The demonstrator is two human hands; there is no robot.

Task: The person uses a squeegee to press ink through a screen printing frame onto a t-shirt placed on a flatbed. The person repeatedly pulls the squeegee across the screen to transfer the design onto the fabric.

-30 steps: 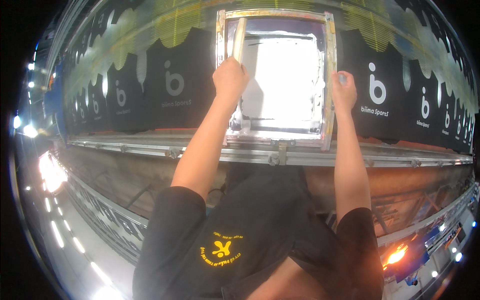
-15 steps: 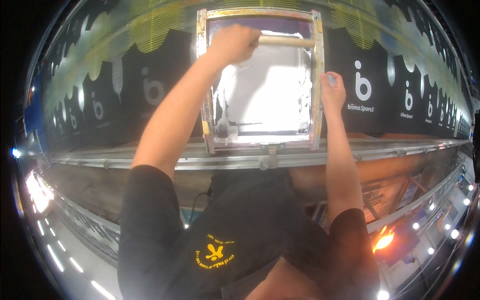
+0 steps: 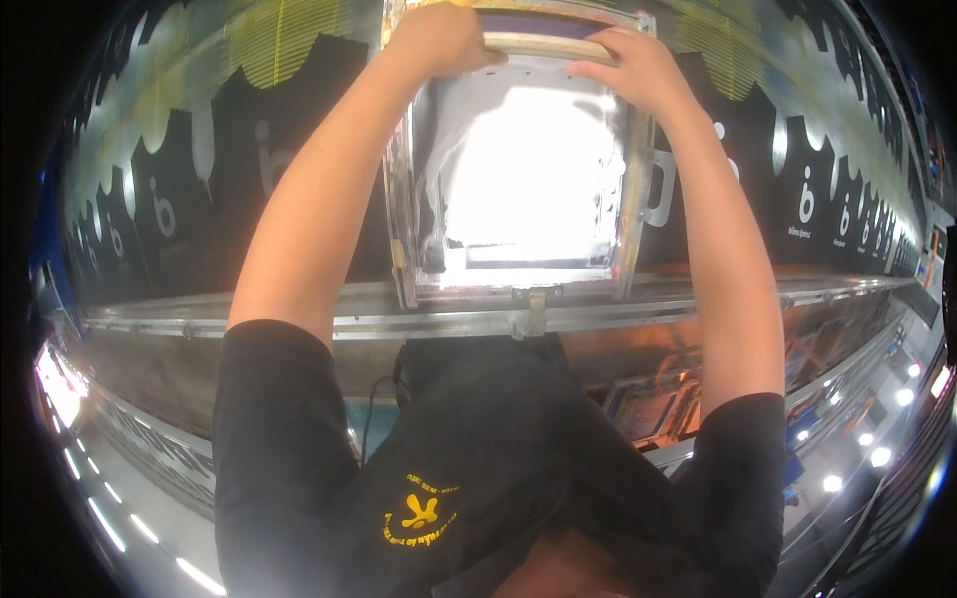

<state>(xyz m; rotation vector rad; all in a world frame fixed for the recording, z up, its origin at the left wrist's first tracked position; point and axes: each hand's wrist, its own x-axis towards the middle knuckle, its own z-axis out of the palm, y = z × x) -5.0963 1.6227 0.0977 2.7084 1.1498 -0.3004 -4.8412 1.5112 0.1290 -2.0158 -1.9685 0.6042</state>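
Fabric pieces (image 3: 234, 159), black with pale prints: nine o'clock of the screen frame (image 3: 634, 199). Left hand (image 3: 436, 42): eleven o'clock, fingers curled over left end of pale bar (image 3: 543, 46). Bar: twelve o'clock, lying crosswise, beyond bright white surface (image 3: 533, 179) at centre. Right hand (image 3: 643, 70): one o'clock, thumb and fingers pinching bar's right end. Pale handle (image 3: 659, 189): three o'clock, at frame's right side.

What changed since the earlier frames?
Right hand let go of the side handle, now grips the squeegee. Squeegee swung from lengthwise at the frame's left to crosswise at its far end; left hand moved up with it, still holding. Frame stays among dark fabric pieces.
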